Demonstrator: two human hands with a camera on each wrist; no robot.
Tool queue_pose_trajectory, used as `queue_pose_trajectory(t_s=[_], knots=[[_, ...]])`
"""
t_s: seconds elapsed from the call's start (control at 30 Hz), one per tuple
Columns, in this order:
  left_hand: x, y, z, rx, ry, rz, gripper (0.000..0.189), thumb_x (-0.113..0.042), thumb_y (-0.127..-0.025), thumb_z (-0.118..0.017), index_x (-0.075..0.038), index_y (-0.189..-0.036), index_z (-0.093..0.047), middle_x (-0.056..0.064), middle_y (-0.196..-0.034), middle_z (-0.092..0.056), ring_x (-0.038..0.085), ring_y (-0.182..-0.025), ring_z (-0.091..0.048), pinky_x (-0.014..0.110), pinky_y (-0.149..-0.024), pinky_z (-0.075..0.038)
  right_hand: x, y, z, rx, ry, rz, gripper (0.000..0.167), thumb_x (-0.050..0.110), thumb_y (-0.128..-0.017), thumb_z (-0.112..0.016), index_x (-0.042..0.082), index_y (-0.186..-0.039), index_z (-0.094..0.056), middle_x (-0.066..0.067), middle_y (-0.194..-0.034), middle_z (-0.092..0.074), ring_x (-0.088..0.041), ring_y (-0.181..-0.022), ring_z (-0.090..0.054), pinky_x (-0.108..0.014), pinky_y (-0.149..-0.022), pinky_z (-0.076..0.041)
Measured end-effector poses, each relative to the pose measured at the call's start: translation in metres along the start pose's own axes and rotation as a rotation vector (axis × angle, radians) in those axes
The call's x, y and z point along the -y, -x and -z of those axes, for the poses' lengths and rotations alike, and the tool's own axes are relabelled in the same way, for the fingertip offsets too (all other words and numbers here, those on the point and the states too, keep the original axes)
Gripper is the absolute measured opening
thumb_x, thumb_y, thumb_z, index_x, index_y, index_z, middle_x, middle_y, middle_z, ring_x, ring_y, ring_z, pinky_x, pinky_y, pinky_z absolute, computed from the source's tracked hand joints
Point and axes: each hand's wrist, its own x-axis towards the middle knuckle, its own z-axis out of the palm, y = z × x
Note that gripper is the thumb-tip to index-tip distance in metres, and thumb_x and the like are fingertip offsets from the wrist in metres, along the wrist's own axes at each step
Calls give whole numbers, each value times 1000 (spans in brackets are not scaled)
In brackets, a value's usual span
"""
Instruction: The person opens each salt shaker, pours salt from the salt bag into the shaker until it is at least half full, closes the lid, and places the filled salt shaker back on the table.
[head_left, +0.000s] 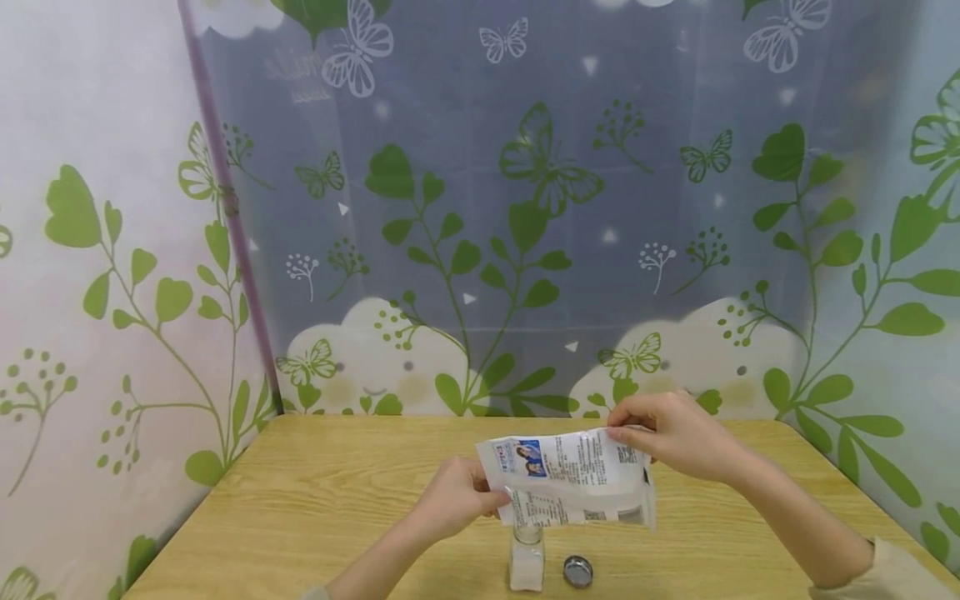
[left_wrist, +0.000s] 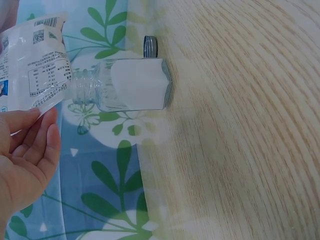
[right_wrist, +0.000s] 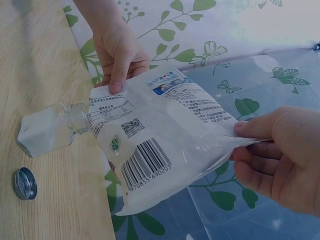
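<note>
Both hands hold a white printed plastic bag [head_left: 570,471] tilted above the table. My left hand [head_left: 459,502] pinches its left end between thumb and fingers. At the upper right corner, my right hand [head_left: 678,437] grips the bag, thumb on the printed side. A barcode and small text show on the bag [right_wrist: 165,115] in the right wrist view. Below it stands an uncapped glass jar [head_left: 527,567], largely filled with white powder. The bag's lower edge overlaps the jar's mouth in all views; the bag's opening is hidden.
A round silver metal lid [head_left: 577,572] lies on the wooden table [head_left: 360,475], right of the jar. Patterned curtains [head_left: 465,208] with green leaves and butterflies hang behind the table and along both sides.
</note>
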Motion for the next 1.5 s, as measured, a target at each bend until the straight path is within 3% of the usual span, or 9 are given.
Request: queue_pose_trajectory(t_s=[0.37,0.83,1.5], knots=[[0,0,0,-4,-11,-7,11,0,-76,-69,3,-86,-71,9,-76,-69,14,-61,-63,39,-58,-55,1,0,0,-5,8,-2,8,17,-89,-62,10,-90,-67,6,-79,-64,-4,-55,-51,-24,-47,-47],[-1,1,0,5,6,4,13,1,-77,-68,4,-89,-71,10,-79,-70,13,-64,-64,26,-57,-53,2,0,0,3,-1,2,8,15,-89,-62,9,-91,-67,5,-80,-65,-4,-57,-52,-24,-48,-48],[1,1,0,5,-2,2,12,1,-77,-67,5,-88,-70,10,-78,-69,13,-63,-63,28,-57,-54,2,0,0,-1,-1,-1,8,16,-89,-62,10,-91,-67,5,-80,-65,-4,-58,-53,-24,-48,-48]])
